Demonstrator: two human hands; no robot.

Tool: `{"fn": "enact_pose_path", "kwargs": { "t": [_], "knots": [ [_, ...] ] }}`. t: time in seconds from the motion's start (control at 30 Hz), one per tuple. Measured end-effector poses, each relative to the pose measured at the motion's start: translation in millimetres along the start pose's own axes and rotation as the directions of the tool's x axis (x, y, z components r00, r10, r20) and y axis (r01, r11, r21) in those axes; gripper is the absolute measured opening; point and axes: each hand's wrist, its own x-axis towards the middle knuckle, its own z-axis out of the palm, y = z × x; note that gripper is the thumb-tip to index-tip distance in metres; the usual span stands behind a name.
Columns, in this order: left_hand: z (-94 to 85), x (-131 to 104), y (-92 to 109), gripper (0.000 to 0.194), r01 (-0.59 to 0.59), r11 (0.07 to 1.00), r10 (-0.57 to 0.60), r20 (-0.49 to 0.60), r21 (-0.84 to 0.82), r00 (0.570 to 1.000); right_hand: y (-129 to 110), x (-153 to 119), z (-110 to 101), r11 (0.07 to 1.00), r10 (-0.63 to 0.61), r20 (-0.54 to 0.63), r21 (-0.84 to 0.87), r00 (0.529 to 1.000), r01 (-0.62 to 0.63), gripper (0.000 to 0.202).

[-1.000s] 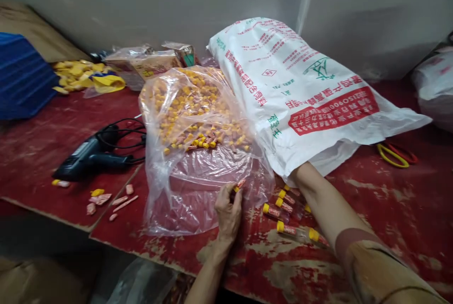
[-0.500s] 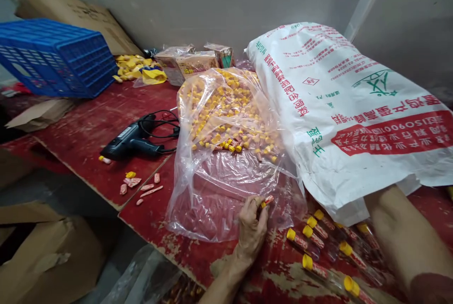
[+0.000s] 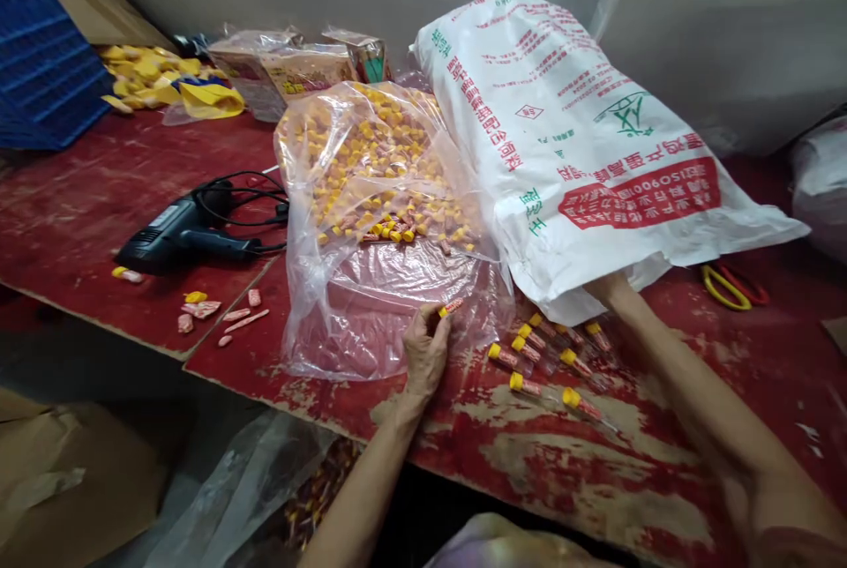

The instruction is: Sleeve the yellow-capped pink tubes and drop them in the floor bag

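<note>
Left hand [image 3: 425,352] — pinching capped piece [image 3: 453,307], right (hidden)

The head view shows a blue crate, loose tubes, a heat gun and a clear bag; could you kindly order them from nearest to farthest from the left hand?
1. Clear bag: its near end lies right at the left hand.
2. Loose tubes: just to the hand's right.
3. Heat gun: off to the left.
4. Blue crate: far left, farther back.

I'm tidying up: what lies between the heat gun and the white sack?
In the head view, the clear plastic bag of yellow-capped pieces lies between the heat gun and the white sack.
</note>
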Motion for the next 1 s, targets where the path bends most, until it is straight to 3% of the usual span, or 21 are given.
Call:
{"fn": "enact_pose_path", "kwargs": {
  "t": [0.07, 0.17, 0.23, 0.33, 0.4, 0.47, 0.6, 0.7, 0.8, 0.9, 1.0],
  "knots": [
    [0.2, -2, 8, 0.017, 0.015, 0.997, -0.013, 0.023, -0.069, 1.0, -9, -31, -17, 0.993, 0.045, 0.011, -0.111, 0.999, -0.044, 0.013],
    [6.2, -20, 26, 0.02, 0.054, 0.986, -0.037, 0.107, -0.159, 0.994, -37, -92, -35, 0.987, 0.104, 0.174, -0.137, 0.979, -0.081, 0.027],
    [14.0, -42, 40, 0.018, 0.067, 0.98, -0.034, 0.177, -0.185, 0.984, -58, -130, -37, 0.994, 0.104, 0.276, -0.061, 0.956, -0.091, 0.031],
    [27.8, -81, 52, 0.021, 0.14, 0.961, -0.062, 0.307, -0.237, 0.95, -80, -165, -30, 0.997, 0.068, 0.302, 0.006, 0.951, -0.073, 0.03],
    [34.5, -103, 53, 0.025, 0.222, 0.932, -0.119, 0.334, -0.288, 0.935, -88, -174, -24, 0.999, 0.037, 0.305, 0.018, 0.952, -0.044, 0.03],
    [36.6, -116, 51, 0.025, 0.271, 0.906, -0.176, 0.292, -0.325, 0.94, -93, -178, -19, 1.0, -0.002, 0.317, 0.009, 0.948, -0.001, 0.029],
    [30.9, -123, 52, 0.022, 0.31, 0.878, -0.232, 0.242, -0.365, 0.942, -98, -182, -18, 0.995, -0.049, 0.334, -0.066, 0.941, 0.075, 0.022],
    [26.9, -125, 58, 0.025, 0.365, 0.829, -0.273, 0.262, -0.424, 0.926, -100, -188, -22, 0.993, 0.109, 0.251, 0.021, 0.962, -0.117, 0.022],
    [27.0, -131, 64, 0.026, 0.424, 0.753, -0.321, 0.281, -0.504, 0.904, -100, -196, -24, 0.882, 0.312, 0.103, 0.338, 0.944, -0.328, 0.038],
    [30.5, -141, 67, 0.026, 0.478, 0.697, -0.352, 0.325, -0.534, 0.878, -103, -206, -19, 0.787, 0.387, 0.019, 0.515, 0.922, -0.341, 0.045],
    [35.6, -150, 69, 0.027, 0.505, 0.67, -0.375, 0.339, -0.545, 0.863, -108, -217, -10, 0.794, 0.377, 0.025, 0.506, 0.926, -0.337, 0.032]
  ]
}}
